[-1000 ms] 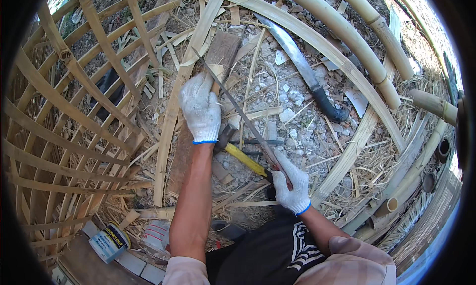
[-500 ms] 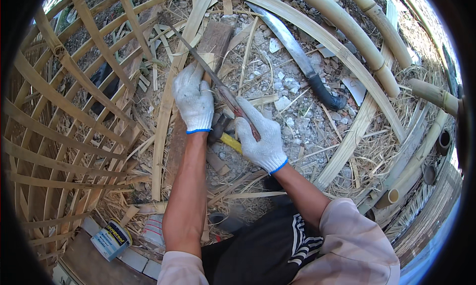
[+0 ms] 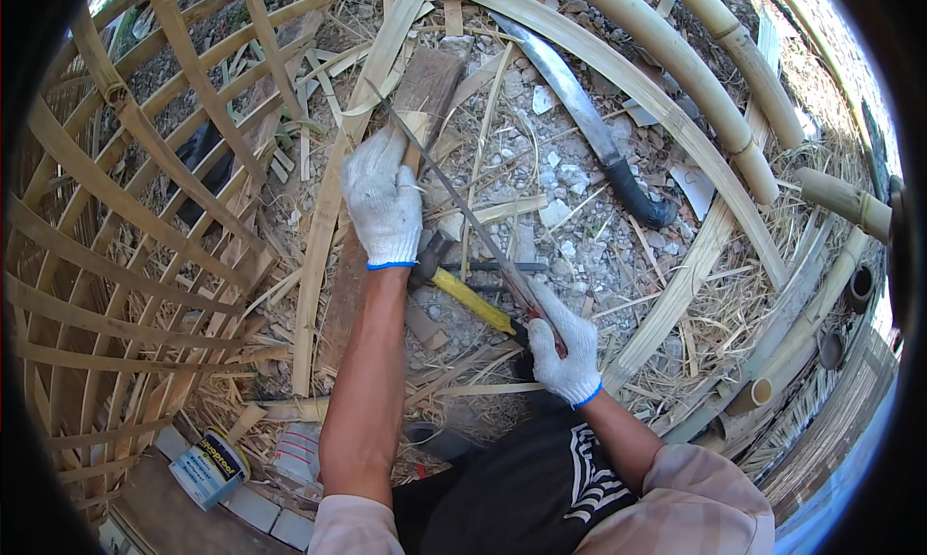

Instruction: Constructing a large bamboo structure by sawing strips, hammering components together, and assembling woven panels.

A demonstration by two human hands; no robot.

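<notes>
White knitted gloves with blue cuffs cover both hands. My left hand [image 3: 381, 198] is closed on a short pale bamboo piece [image 3: 415, 128], pressing it on a dark wooden board [image 3: 432, 77]. My right hand [image 3: 565, 350] grips the handle of a long narrow saw [image 3: 466, 210]. The thin blade slants up and left, its far end lying across the bamboo piece just beyond my left fingers. Whether its edge has cut in cannot be made out. Below the blade, between my hands, lies a hammer [image 3: 473, 302] with a yellow handle.
A curved machete [image 3: 579, 116] with a black handle lies on the rubble beyond my right hand. Thick bamboo poles [image 3: 666, 48] and split strips curve along the right. A woven bamboo lattice [image 3: 145, 208] rises at left. A paint can [image 3: 208, 470] stands lower left.
My right hand has drawn the saw back toward me and to the right, so less blade reaches past the bamboo piece. My left hand stays nearly in place, still gripping the bamboo.
</notes>
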